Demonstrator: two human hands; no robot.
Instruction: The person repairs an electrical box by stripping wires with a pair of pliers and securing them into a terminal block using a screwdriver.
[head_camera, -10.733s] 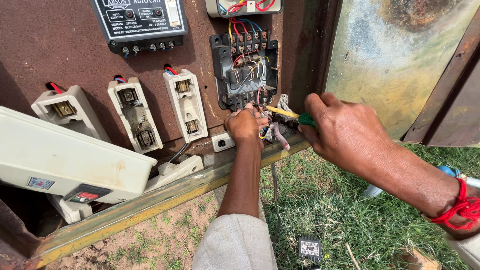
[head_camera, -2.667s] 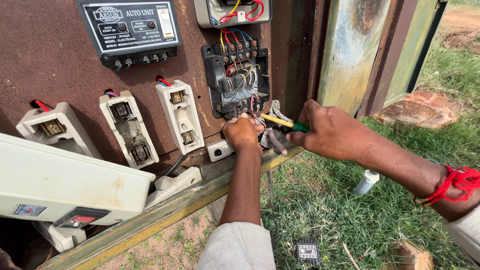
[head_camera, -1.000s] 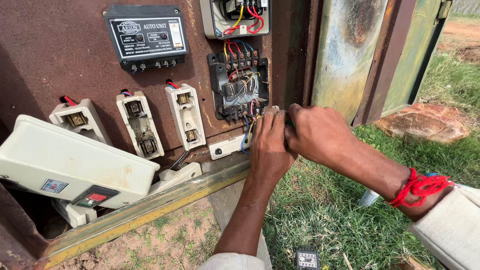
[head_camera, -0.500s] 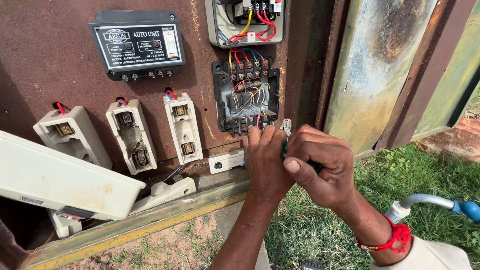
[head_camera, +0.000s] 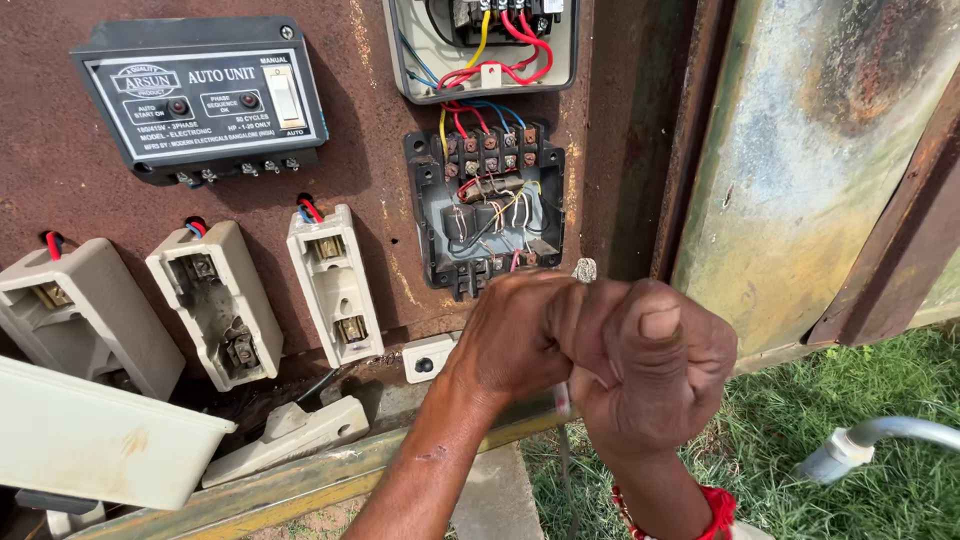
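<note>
While both hands work close together low on the rusty brown panel (head_camera: 90, 200), lots of other things sit around them. Far left, a big white cover (head_camera: 100, 440) leans out near the bottom, and three white fuse holders (head_camera: 210, 300) stand in a row above it, each with small red and blue wires at the top. A black control box (head_camera: 205, 95) with a switch hangs higher up. In the middle, an open black terminal box (head_camera: 485, 205) shows many thin wires in red, yellow and blue, and an open white box (head_camera: 480, 45) sits just above it. The left hand (head_camera: 510, 335) is right under the black box, its fingers curled shut around a bunch of wires (head_camera: 565, 400) that hangs down. The right hand (head_camera: 650, 375) touches the left one and is a closed fist; a small metal tip (head_camera: 585, 270) pokes up from it, but I cannot tell what tool it is. A red string (head_camera: 715, 505) is tied on that wrist. Far right, a rusty metal door (head_camera: 830, 150) stands over green grass (head_camera: 850, 400), where a grey pipe (head_camera: 880, 445) lies.
</note>
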